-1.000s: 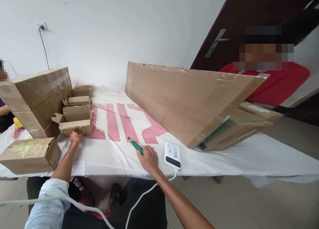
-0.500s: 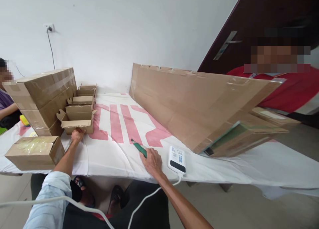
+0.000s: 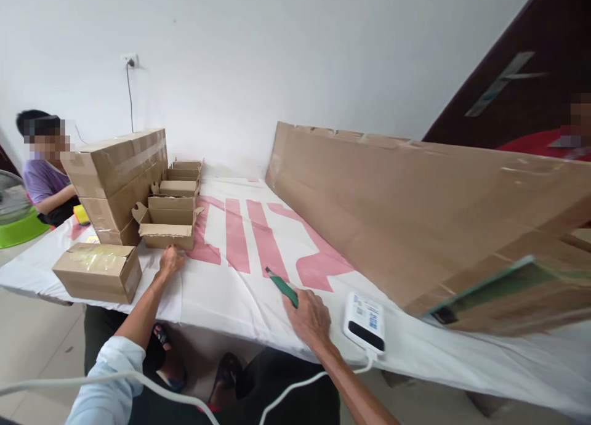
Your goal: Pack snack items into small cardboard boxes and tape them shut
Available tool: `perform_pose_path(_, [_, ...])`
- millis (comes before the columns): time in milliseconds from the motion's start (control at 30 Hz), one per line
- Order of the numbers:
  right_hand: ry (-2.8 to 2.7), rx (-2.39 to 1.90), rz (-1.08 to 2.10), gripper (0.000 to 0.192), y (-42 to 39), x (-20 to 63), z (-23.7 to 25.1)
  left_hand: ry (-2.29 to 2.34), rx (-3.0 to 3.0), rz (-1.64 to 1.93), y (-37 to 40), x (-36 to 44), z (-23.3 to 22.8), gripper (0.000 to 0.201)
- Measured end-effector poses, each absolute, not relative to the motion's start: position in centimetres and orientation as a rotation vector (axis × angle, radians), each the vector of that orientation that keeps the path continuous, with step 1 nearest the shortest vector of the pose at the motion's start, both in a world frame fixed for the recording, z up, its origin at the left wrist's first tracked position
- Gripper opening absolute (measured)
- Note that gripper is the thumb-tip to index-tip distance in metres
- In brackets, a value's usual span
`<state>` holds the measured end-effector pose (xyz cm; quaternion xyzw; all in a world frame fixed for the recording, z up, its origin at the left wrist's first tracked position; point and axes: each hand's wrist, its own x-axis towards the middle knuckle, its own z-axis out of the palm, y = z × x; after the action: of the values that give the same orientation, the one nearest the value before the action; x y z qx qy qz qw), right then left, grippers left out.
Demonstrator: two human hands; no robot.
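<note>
My right hand point(image 3: 310, 318) is closed around a green utility knife point(image 3: 283, 289), its tip pointing forward and left, low over the cloth. My left hand point(image 3: 171, 262) is by the lower front edge of the nearest open cardboard box point(image 3: 166, 231). Its fingers are curled; whether they touch the box or hold anything is hidden. That box has its flaps up and a ragged front edge. Behind it, several more open boxes point(image 3: 179, 186) stand in a row. A taped, closed box point(image 3: 96, 271) lies left of my left forearm.
Stacked taped cartons point(image 3: 117, 166) stand at the left. A large cardboard sheet point(image 3: 392, 197) leans along the right. A white device point(image 3: 364, 322) with a cable lies beside my right hand on the cloth-covered table point(image 3: 217, 302). One person sits at left, another is partly visible at right.
The view has turned left, so things appear shifted right. My left hand has drawn slightly down from the open box's front. My right hand still holds the utility knife.
</note>
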<state>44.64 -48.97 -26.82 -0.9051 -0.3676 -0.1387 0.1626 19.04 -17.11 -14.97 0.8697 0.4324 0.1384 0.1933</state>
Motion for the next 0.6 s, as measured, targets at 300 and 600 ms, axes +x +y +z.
perform_pose_path(300, [-1.062, -2.622, -0.361, 0.026, -49.4, 44.8, -27.1, 0.919, 2.565, 0.733, -25.1, 11.8, -10.6, 0.020])
perform_pose_path(600, [-1.039, -2.629, -0.358, 0.028, -49.0, 44.5, -26.7, 2.012, 2.146, 1.125, -15.3, -6.7, -3.8, 0.055])
